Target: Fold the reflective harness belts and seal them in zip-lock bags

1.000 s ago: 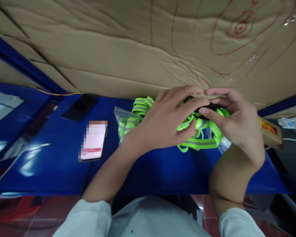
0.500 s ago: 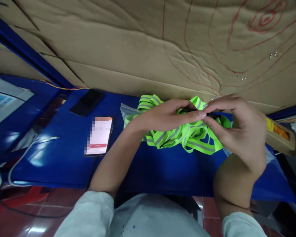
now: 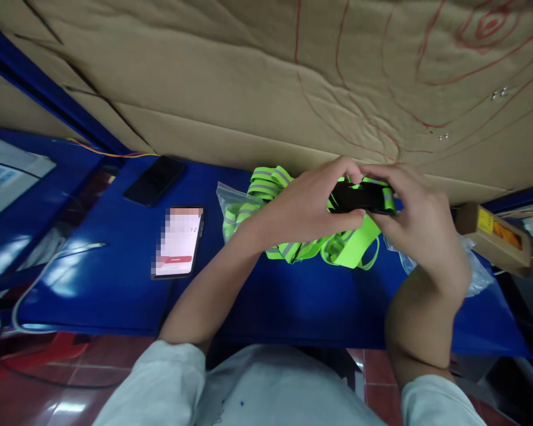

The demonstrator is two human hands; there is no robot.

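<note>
My left hand [image 3: 304, 207] grips the left end of a flat, shiny black piece [image 3: 359, 198], thumb below and fingers above. My right hand [image 3: 429, 228] pinches its right end, where bright green strap wraps round it. What exactly the black piece is I cannot make out. Under and behind both hands lies a tangled heap of fluorescent green reflective strap [image 3: 269, 184] with grey stripes, partly hidden by my left hand. Some of the strap at the left rests in a clear plastic bag [image 3: 228, 198].
On the blue table [image 3: 293, 313] to the left lie a lit phone [image 3: 180, 242] and a dark phone [image 3: 155, 180]. A small cardboard box [image 3: 493, 236] and a crumpled clear bag [image 3: 477, 275] are at the right. A cardboard wall [image 3: 204, 77] rises behind the table.
The black piece has tilted into view between my hands, its broad face now showing. Both hands have risen slightly, and some green strap has shifted beneath them.
</note>
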